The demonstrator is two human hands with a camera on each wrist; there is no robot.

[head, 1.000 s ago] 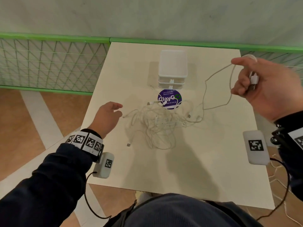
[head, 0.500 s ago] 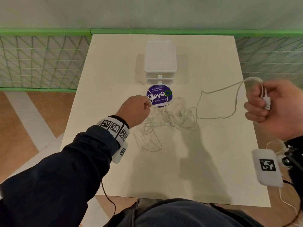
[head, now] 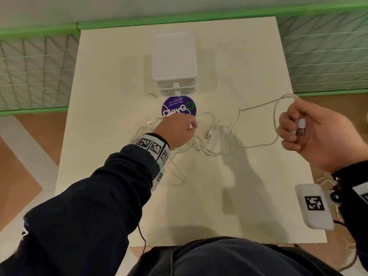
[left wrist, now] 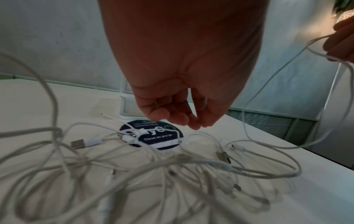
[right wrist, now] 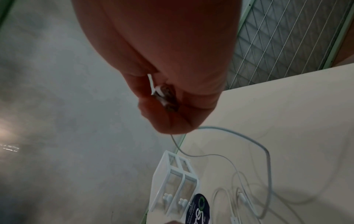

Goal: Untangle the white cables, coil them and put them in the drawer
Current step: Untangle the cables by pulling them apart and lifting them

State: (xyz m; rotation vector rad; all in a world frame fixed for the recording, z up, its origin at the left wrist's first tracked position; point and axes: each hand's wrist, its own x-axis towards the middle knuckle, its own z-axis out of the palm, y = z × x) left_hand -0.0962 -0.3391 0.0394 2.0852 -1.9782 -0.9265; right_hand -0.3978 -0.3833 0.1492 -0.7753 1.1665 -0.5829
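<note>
Tangle of white cables (head: 201,144) on table (head: 229,196), just in front of purple sticker (head: 179,108). Drawer unit (head: 175,62) behind sticker, drawers closed. Right hand (head: 310,134) raised right of sticker, fist curled round USB plug (head: 301,125) w/ cable loop. Head view hides left hand (left wrist: 178,109) fingers; left wrist view shows them loosely curled over sticker, nothing held.
</note>
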